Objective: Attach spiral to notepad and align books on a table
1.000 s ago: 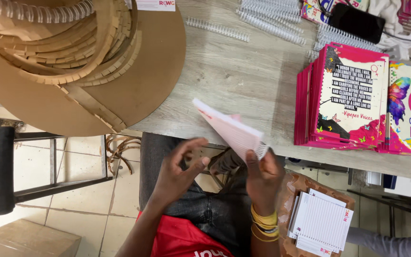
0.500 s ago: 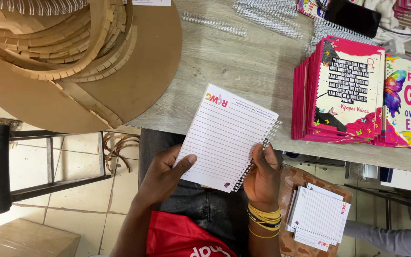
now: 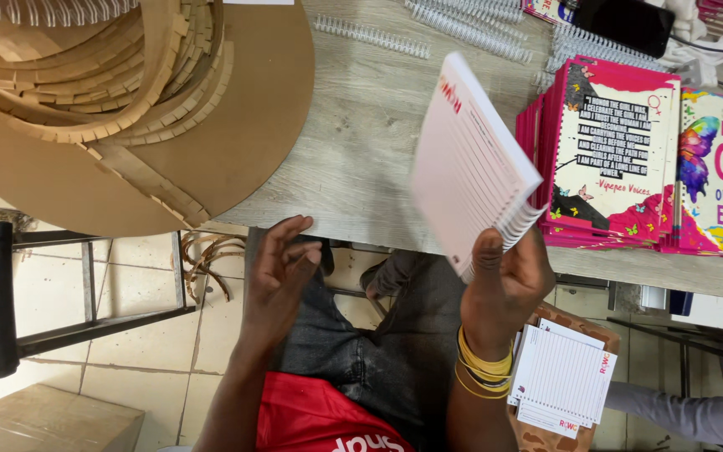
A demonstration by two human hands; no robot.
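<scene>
My right hand (image 3: 505,280) grips a stack of lined white pages (image 3: 470,159) by its punched lower edge and holds it tilted up over the table's front edge. My left hand (image 3: 282,268) hangs free over my lap, fingers loosely curled and holding nothing, close to the table's edge. Yellow bangles (image 3: 483,368) circle my right wrist. Just right of the raised pages stands a pile of pink-edged spiral notebooks (image 3: 608,151) with a white and pink cover on top.
A big round cardboard sheet with cut cardboard strips (image 3: 127,109) fills the table's left. Wire binding coils (image 3: 370,35) lie at the back of the grey wooden table (image 3: 361,167). More lined sheets (image 3: 564,377) rest on a brown board by my right knee. A second notebook pile (image 3: 721,180) sits far right.
The page stack, first edge-on, lay flat in both hands half a second ago. Now my right hand alone lifts it up and to the right; my left hand has let go.
</scene>
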